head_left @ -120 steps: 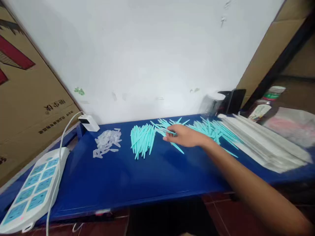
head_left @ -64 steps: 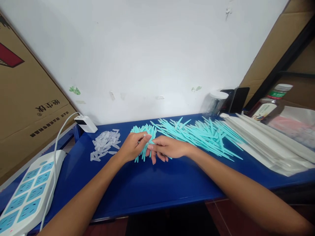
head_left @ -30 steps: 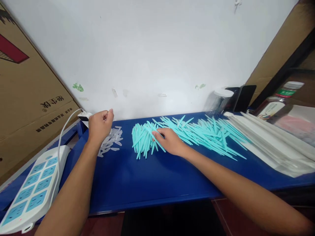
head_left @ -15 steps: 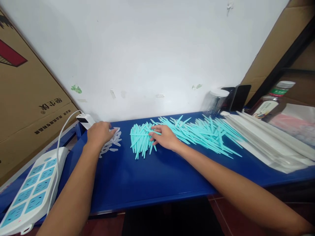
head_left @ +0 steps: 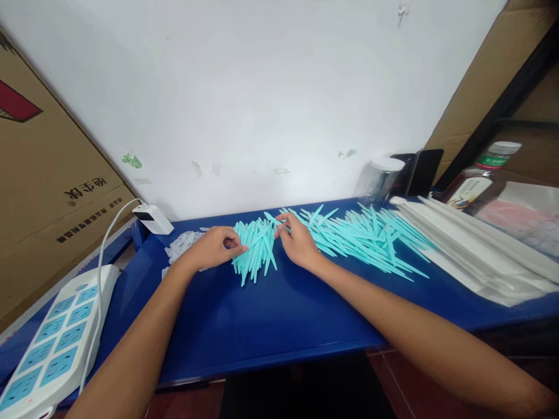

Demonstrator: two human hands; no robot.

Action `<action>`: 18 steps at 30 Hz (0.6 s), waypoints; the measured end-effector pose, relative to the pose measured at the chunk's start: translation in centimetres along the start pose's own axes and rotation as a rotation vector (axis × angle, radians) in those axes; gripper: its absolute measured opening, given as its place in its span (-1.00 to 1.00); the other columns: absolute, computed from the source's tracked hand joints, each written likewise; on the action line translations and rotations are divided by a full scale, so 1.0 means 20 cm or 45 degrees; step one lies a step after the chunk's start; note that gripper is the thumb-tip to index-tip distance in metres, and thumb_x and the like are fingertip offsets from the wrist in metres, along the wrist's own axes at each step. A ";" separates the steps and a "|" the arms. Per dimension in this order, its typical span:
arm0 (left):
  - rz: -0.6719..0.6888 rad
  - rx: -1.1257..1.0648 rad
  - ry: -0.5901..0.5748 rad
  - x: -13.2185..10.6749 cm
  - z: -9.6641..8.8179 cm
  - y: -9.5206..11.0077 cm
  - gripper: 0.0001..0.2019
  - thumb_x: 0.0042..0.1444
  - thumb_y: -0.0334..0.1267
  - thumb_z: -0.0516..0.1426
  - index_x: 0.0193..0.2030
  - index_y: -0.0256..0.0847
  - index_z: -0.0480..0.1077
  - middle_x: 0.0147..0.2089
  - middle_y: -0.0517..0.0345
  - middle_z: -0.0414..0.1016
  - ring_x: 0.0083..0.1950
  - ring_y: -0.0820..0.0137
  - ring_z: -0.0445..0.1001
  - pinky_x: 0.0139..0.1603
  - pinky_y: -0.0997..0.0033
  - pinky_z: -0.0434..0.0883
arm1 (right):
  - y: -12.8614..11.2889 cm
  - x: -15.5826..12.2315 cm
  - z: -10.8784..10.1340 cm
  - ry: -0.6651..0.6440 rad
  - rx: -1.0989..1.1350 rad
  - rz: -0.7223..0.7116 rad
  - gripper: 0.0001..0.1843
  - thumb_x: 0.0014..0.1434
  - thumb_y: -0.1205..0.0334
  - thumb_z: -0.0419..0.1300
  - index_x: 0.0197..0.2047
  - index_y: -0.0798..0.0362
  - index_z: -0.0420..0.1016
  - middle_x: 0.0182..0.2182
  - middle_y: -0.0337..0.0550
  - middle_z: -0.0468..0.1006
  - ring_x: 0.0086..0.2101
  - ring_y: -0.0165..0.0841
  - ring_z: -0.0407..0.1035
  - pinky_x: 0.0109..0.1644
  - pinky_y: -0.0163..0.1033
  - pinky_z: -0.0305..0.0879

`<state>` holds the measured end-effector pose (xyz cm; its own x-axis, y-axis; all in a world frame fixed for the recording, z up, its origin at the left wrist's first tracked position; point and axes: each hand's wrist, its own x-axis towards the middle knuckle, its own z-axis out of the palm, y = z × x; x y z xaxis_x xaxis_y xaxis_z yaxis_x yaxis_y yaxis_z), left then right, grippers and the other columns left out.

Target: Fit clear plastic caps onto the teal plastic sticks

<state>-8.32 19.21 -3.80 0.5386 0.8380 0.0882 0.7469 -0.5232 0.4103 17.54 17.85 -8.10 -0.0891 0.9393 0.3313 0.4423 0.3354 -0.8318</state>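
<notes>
My left hand [head_left: 213,249] is pinched shut at the left edge of a small pile of teal plastic sticks [head_left: 257,249]; what its fingertips hold is hidden. My right hand [head_left: 297,241] rests at the right side of that pile, thumb and forefinger pinching one teal stick [head_left: 271,219] that points left. A much larger loose heap of teal sticks [head_left: 367,235] spreads to the right of my right hand. A small pile of clear plastic caps [head_left: 180,244] lies just behind my left wrist. Everything sits on a blue table [head_left: 262,326].
A white power strip [head_left: 48,355] with a cable and a white adapter [head_left: 151,219] lie at the left. A stack of white packets [head_left: 471,250], a clear jar [head_left: 381,180], a dark phone [head_left: 423,170] and a bottle [head_left: 478,180] stand at the right. A cardboard box [head_left: 48,186] leans at the left.
My left hand has come from the clear caps to the left edge of the small teal pile and pinched shut. My right hand has lifted a stick at the pile's right side.
</notes>
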 end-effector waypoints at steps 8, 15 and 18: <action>-0.131 -0.159 -0.123 -0.01 -0.02 0.01 -0.60 0.25 0.07 0.18 -0.46 -0.18 0.52 -0.55 0.23 0.31 -0.48 0.42 0.23 -0.44 0.38 0.13 | -0.04 -0.04 0.02 -0.112 -0.107 0.073 -0.69 0.47 0.27 -0.10 0.20 0.10 0.24 -0.18 -0.08 0.60 -0.18 -0.24 0.47 -0.08 -0.18 0.25; -0.178 -0.112 -0.102 0.00 0.04 0.00 -0.56 0.15 0.17 0.23 -0.49 -0.16 0.38 -0.53 0.24 0.35 -0.46 0.40 0.30 -0.44 0.40 0.17 | -0.12 -0.10 -0.03 -0.362 -0.342 -0.065 -0.57 0.55 -0.03 -0.12 -0.12 0.04 0.45 -0.30 -0.12 0.60 -0.29 -0.28 0.45 -0.27 -0.24 0.14; -0.201 -0.040 -0.050 0.00 0.03 0.00 -0.49 0.18 0.23 0.18 -0.53 -0.15 0.30 -0.56 0.23 0.31 -0.50 0.40 0.27 -0.44 0.38 0.13 | -0.10 -0.08 -0.05 -0.311 -0.495 0.045 -0.70 0.49 0.02 0.07 -0.03 0.08 0.47 -0.27 -0.09 0.62 -0.28 -0.27 0.47 -0.29 -0.24 0.14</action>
<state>-8.16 19.05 -4.32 0.4307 0.9024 -0.0149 0.8114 -0.3800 0.4441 17.65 15.72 -6.57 -0.2551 0.9549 0.1519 0.7468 0.2943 -0.5964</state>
